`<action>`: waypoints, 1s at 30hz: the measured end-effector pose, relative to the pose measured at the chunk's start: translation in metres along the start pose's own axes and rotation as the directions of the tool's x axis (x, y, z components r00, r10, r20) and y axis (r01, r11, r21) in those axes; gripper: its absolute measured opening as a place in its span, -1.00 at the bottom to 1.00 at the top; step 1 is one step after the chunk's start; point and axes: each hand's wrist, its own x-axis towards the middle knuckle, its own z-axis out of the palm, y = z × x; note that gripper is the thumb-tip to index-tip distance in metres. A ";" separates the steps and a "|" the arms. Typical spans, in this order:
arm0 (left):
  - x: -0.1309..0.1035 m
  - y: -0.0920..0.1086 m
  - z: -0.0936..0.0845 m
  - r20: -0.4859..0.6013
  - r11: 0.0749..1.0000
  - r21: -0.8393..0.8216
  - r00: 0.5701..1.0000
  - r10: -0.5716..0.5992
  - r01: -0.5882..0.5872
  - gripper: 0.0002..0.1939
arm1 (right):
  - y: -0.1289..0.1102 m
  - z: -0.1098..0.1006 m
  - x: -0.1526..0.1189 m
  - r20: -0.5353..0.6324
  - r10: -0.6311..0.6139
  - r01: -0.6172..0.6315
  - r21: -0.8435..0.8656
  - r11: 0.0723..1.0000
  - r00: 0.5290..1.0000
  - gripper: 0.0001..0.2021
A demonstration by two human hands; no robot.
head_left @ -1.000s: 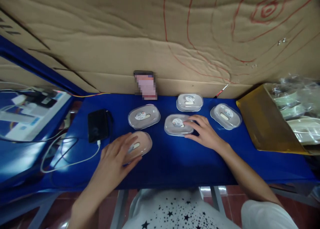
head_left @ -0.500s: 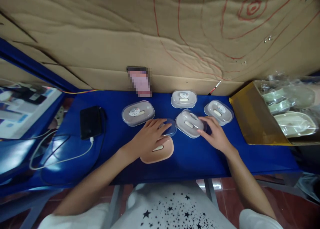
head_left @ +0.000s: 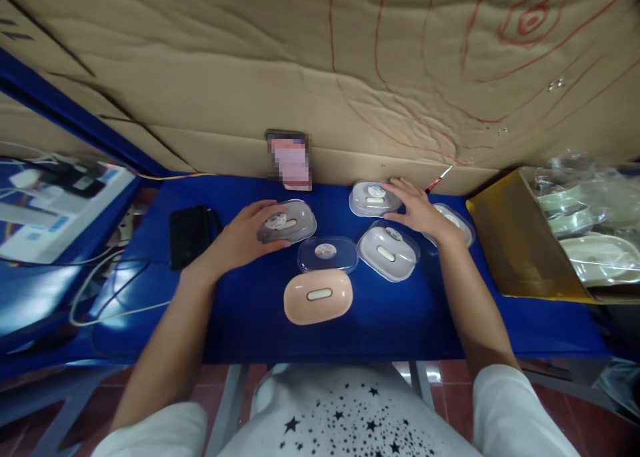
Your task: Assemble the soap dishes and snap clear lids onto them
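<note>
The left hand (head_left: 243,236) lies on the left box (head_left: 287,221), fingers spread over its near left end, gripping it loosely from above. The right hand (head_left: 419,210) reaches across to the back box (head_left: 375,199); its fingertips touch that box's right rim, while the palm hangs over the right box (head_left: 456,222), most of which it hides. Whether the right hand has closed a grip I cannot tell.

Between the hands sit 3 more pieces: a clear lid (head_left: 327,254) lying flat, a grey box (head_left: 389,250) tilted just right of it, and a pink base (head_left: 319,297) nearest the person. Lid and pink base are almost touching; the grey box stands just beside the lid.

The blue table (head_left: 250,324) has open room in front of the pink base up to its near edge, and more to the right of the grey box, before the yellow tray (head_left: 520,257). At the left a black pack (head_left: 189,236) with a white cable (head_left: 115,290) sits near the left hand. Behind everything stands a cardboard wall (head_left: 200,90), with a phone (head_left: 290,160) leaning on it just behind the left box, so little room remains at the back.

0.5 s ago the left hand rested on the lid over the pink base and the right hand held the grey box; both have let go and moved back to the far boxes. The lid now lies free, apart from the base.
</note>
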 end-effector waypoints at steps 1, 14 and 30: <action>-0.001 -0.001 0.000 -0.019 0.998 -0.057 1.000 -0.022 0.021 -0.24 | 0.001 0.002 0.002 0.012 0.010 -0.010 -0.010 1.000 1.000 -0.33; -0.023 -0.031 -0.011 -0.094 0.944 0.127 0.951 -0.295 0.306 -0.35 | 0.004 -0.053 -0.032 0.043 0.268 -0.261 -0.122 0.958 0.963 -0.49; -0.017 0.028 0.017 -0.011 0.960 0.240 0.989 0.150 -0.143 -0.65 | -0.059 0.035 0.000 0.082 -0.022 0.030 -0.088 0.996 0.996 -0.58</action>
